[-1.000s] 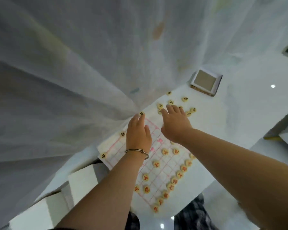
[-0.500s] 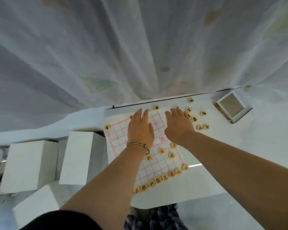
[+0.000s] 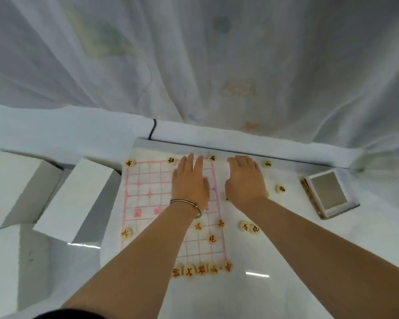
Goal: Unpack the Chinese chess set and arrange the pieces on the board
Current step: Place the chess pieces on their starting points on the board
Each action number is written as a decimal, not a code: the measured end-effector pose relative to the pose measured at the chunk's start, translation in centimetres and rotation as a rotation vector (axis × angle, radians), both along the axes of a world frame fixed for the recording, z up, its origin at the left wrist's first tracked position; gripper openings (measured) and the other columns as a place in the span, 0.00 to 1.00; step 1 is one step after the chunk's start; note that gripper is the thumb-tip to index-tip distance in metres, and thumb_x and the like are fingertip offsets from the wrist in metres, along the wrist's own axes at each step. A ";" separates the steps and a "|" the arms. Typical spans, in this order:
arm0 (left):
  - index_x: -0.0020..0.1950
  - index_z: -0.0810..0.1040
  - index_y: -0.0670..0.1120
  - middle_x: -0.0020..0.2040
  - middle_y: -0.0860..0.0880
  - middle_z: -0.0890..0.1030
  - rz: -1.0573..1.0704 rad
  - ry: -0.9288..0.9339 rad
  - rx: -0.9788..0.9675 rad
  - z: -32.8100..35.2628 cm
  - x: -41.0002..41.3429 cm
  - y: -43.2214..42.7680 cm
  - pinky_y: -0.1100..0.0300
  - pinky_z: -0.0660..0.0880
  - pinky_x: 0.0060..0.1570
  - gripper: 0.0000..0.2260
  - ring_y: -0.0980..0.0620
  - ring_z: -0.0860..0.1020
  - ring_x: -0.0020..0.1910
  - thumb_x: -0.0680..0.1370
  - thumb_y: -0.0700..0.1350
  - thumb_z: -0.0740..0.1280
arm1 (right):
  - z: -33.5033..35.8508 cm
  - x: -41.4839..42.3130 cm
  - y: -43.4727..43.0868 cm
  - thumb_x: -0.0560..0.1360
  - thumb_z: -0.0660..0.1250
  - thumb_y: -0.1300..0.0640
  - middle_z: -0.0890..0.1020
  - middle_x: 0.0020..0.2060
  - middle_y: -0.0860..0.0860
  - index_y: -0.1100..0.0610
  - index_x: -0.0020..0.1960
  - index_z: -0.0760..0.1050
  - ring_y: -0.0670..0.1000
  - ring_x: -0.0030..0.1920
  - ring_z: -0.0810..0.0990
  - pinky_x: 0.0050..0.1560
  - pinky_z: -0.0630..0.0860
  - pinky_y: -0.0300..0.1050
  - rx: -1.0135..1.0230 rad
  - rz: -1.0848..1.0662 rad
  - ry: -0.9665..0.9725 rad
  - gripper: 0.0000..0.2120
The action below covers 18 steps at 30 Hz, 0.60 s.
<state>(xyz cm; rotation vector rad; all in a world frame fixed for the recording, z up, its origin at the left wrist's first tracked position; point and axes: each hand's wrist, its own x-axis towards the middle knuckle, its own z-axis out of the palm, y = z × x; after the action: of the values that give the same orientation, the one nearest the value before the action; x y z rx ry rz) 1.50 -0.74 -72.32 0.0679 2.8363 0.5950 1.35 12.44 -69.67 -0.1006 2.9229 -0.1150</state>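
A white paper board (image 3: 148, 192) with a pink grid lies on the white table. Red-lettered round pieces (image 3: 202, 269) line its near edge, and a few more stand on the near half. Black-lettered pieces sit on the far row, one at the far left corner (image 3: 130, 162). My left hand (image 3: 190, 183), with a metal bangle on the wrist, lies flat on the far right part of the grid, fingers stretched. My right hand (image 3: 245, 180) rests palm down just right of the board, over loose pieces. Whether its fingers hold a piece is hidden.
Loose black-lettered pieces (image 3: 281, 189) lie right of the board, two more (image 3: 249, 226) nearer me. An open box (image 3: 329, 194) stands at the right. White foam blocks (image 3: 76, 194) sit left of the table. A pale curtain (image 3: 194, 65) hangs behind the far edge.
The view has swung, so the board now lies square in front of me. Both hands stay flat at the board's far right; the right one sits slightly farther right over the loose pieces.
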 end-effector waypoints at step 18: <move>0.71 0.64 0.45 0.68 0.44 0.70 -0.192 0.280 -0.084 -4.4 -5.9 6.4 0.50 0.68 0.61 0.22 0.42 0.65 0.67 0.77 0.42 0.59 | -5.4 -7.5 8.0 0.80 0.54 0.60 0.81 0.54 0.52 0.55 0.59 0.75 0.54 0.54 0.78 0.54 0.72 0.43 -0.228 0.058 0.211 0.14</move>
<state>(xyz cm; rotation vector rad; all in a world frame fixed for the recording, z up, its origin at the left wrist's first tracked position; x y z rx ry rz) -4.39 5.62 -76.68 0.4357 3.0688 0.4551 -6.10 20.41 -75.06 -0.2466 3.1015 -0.4546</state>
